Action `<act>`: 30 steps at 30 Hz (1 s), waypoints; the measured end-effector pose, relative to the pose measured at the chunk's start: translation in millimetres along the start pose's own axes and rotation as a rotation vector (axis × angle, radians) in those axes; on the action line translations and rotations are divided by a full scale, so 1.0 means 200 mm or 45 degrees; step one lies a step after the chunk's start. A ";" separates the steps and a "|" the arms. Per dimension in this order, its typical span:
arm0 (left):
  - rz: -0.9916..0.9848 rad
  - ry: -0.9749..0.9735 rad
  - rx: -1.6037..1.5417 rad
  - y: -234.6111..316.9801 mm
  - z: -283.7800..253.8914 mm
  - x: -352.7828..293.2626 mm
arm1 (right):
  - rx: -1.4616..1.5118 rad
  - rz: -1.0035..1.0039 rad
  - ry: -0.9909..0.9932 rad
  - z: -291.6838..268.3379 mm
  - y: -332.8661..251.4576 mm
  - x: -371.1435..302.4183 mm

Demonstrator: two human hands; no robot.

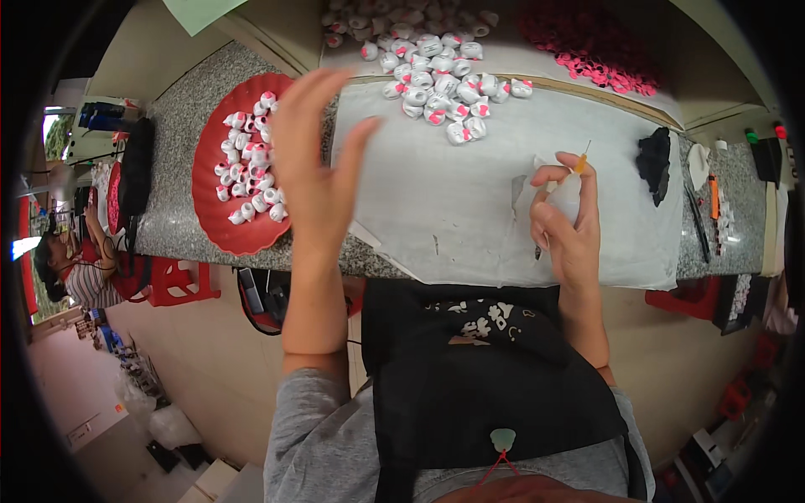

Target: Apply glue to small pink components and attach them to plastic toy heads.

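White sheet (478, 201) is lying below: left hand (312, 163) spreading wide at wearer's 11 o'clock; apart, right hand (570, 226) clutching a bottle (567, 198) at 1.

I see soft light over the surface (470, 201), the pink pile (587, 42) behind it dim. A window (57, 130) glares far left, the left hand (312, 155) blurs slightly, and outer edges bend.

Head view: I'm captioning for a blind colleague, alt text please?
A right hand holds a bottle with an orange needle tip; the open left hand hovers by a red tray of white-and-pink pieces. More pieces lie heaped beyond.
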State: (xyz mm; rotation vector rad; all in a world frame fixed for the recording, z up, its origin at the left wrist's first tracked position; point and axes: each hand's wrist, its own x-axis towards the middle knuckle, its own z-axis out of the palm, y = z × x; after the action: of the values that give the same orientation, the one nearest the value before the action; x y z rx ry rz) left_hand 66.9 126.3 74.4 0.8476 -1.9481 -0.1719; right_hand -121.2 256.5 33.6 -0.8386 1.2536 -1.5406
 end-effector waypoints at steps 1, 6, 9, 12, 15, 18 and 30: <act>0.119 -0.199 -0.064 0.05 0.08 0.05 | 0.099 -0.047 0.004 -0.02 -0.01 -0.02; 0.447 -0.588 0.127 0.08 0.65 0.10 | 0.174 -0.164 -0.101 -0.10 -0.01 -0.07; 0.561 -0.692 0.472 0.05 0.76 0.09 | 0.122 -0.108 -0.016 -0.10 -0.03 -0.11; 0.489 -0.586 0.135 0.07 0.73 0.08 | 0.117 -0.108 0.069 -0.13 -0.06 -0.11; -0.127 -0.660 -0.592 0.18 0.52 0.07 | 0.045 -0.231 0.147 -0.14 -0.09 -0.10; -0.505 -0.589 -1.046 0.20 0.37 -0.03 | 0.051 -0.239 0.219 -0.16 -0.10 -0.11; -1.076 -0.258 -1.801 0.26 0.27 -0.35 | 0.077 -0.610 0.356 -0.01 -0.10 -0.10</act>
State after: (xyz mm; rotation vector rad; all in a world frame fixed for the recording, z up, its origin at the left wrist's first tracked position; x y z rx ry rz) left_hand 17.9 196.2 19.3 0.5562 -1.0109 -1.8906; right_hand -121.4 277.1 54.4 -0.9538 1.2494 -2.1283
